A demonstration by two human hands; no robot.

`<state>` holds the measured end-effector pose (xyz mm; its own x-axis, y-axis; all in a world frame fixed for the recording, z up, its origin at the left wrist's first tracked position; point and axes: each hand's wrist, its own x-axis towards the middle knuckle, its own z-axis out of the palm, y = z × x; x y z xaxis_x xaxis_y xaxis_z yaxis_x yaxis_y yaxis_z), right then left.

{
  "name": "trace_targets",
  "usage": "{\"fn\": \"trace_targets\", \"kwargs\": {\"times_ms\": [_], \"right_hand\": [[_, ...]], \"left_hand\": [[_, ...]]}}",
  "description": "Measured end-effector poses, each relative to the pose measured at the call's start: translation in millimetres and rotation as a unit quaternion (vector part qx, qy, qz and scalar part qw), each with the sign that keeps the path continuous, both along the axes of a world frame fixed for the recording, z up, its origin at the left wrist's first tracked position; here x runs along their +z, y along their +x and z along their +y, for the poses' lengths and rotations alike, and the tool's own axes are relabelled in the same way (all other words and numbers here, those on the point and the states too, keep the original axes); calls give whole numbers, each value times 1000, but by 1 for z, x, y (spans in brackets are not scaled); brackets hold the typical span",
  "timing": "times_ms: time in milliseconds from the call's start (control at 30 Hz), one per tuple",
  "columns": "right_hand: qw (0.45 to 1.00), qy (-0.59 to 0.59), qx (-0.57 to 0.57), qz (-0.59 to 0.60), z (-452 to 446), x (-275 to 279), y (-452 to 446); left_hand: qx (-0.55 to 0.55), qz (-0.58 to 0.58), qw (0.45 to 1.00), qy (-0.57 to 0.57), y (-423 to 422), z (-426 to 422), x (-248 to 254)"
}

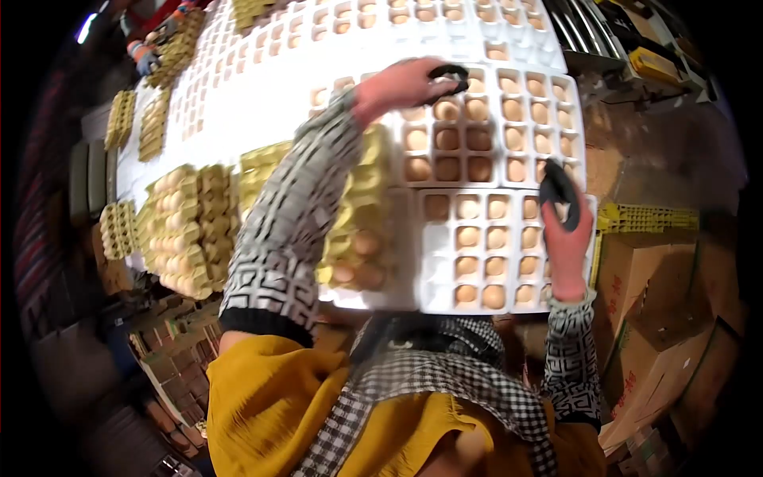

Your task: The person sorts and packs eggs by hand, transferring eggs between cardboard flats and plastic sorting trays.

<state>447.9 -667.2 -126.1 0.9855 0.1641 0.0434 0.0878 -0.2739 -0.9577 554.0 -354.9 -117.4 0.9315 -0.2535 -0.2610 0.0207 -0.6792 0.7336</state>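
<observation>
My left hand (413,83), in a red glove with black fingertips, reaches over a white egg tray (497,187) in the middle. Its fingers are curved and apart, close above the brown eggs (447,109), and I see nothing held in them. My right hand (566,238), gloved the same way, is over the right side of the nearer white tray (435,274). The thumb and fingers are apart, with a pale spot showing between them. Brown eggs (494,237) sit in many of the cells; some left cells of the nearer tray hold none.
Yellowish egg cartons (358,171) stand under my left forearm, some eggs in the front one. Stacked cartons with eggs (176,226) are at the left. At the far left is another person's gloved hand (145,60). Cardboard boxes (664,278) and a yellow crate (648,216) lie right.
</observation>
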Motion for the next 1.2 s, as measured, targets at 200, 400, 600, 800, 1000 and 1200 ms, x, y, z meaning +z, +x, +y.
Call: {"fn": "trace_targets", "kwargs": {"times_ms": [200, 400, 600, 800, 1000, 1200], "right_hand": [[930, -229, 275, -87, 115, 28, -113], [862, -340, 337, -166, 170, 5, -105], [962, 110, 143, 204, 120, 52, -109], [788, -507, 332, -110, 152, 3, -165], [935, -86, 271, 212, 145, 23, -136], [879, 94, 376, 277, 246, 61, -110]], "left_hand": [[23, -183, 982, 32, -236, 128, 64], [-96, -191, 955, 204, -333, 67, -10], [260, -190, 920, -224, -382, 85, 4], [330, -81, 940, 26, -419, 156, 45], [189, -23, 942, 277, -415, 142, 14], [433, 56, 844, -313, -438, 175, 30]]}}
